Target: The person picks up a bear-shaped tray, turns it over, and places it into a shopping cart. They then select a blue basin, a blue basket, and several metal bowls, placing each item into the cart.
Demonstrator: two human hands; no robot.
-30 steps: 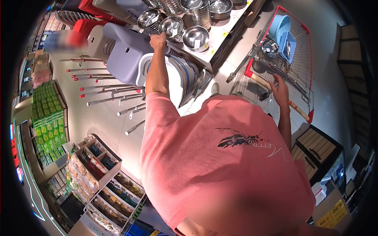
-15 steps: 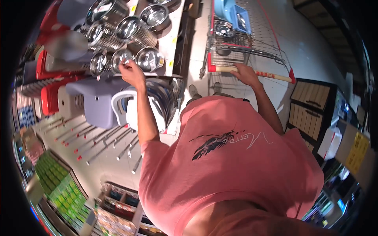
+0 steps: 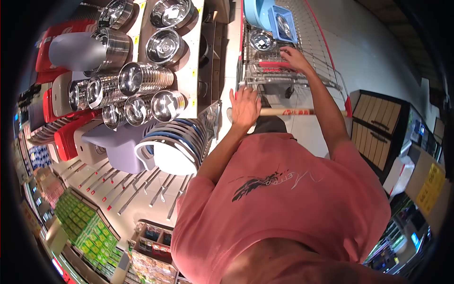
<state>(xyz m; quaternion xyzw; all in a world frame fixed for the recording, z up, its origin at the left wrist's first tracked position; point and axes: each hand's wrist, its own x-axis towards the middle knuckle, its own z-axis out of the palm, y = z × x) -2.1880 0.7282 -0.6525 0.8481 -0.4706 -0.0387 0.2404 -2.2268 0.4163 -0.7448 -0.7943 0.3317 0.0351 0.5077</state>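
Observation:
My left hand lies palm down on the left end of the cart's handle, its fingers stretched forward rather than wrapped round it. My right hand reaches past the handle over the near part of the cart, with loosely bent fingers apart and nothing visible in them. Just beyond its fingertips is a shiny metal bowl in the cart. Beside the bowl stand a blue basket with a metal item inside and a light blue basin.
Stacked metal bowls cover a display shelf at the left. Below it are stacked stools and rods on the floor. A wood-fronted cabinet stands at the right. Green packs fill a display at lower left.
My left hand has left the metal bowls on the shelf and moved right to the cart handle. My right hand has let go of the handle and moved forward over the cart.

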